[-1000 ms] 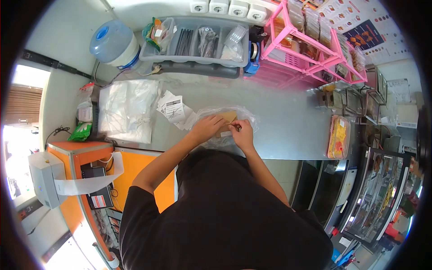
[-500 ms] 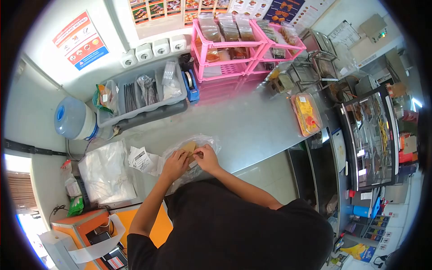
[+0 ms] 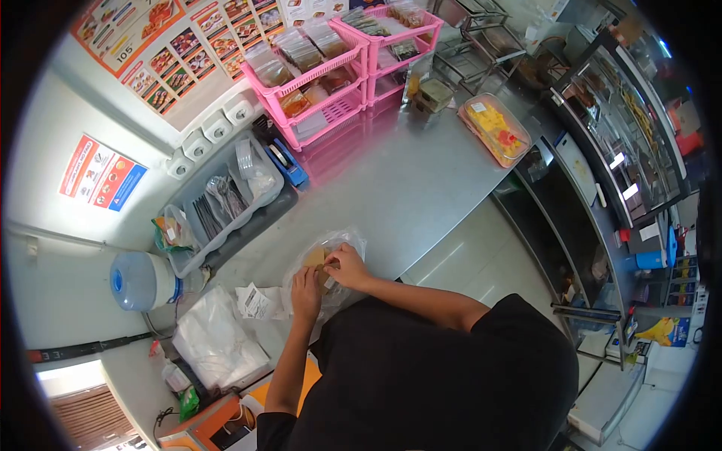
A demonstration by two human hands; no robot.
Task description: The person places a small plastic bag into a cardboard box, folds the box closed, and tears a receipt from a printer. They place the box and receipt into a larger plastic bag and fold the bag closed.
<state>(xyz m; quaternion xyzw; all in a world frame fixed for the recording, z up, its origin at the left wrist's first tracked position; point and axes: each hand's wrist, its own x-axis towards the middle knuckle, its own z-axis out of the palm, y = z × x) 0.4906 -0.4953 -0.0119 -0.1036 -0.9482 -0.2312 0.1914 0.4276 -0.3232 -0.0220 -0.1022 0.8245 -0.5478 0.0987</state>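
A small brown cardboard-like piece (image 3: 314,257), perhaps a folded box, lies on a crumpled clear plastic bag (image 3: 353,239) on the steel counter. My left hand (image 3: 306,292) is on its near left side, fingers bent and pressed against it. From the right, my right hand (image 3: 347,267) pinches the brown piece between thumb and fingers. Both hands almost meet, and their fingers hide part of it. Printed white receipts (image 3: 257,302) lie just left of my left hand.
A stack of clear plastic bags (image 3: 214,338) lies at the left, near a water jug (image 3: 139,281). Behind stand a grey cutlery bin (image 3: 197,259), a blue tape dispenser (image 3: 286,164) and pink racks (image 3: 316,109). A packed food tray (image 3: 494,129) sits by the counter's right edge.
The camera view has turned, so the surroundings appear rotated. Both hands stay at the brown piece; the fingers have shifted slightly on it.
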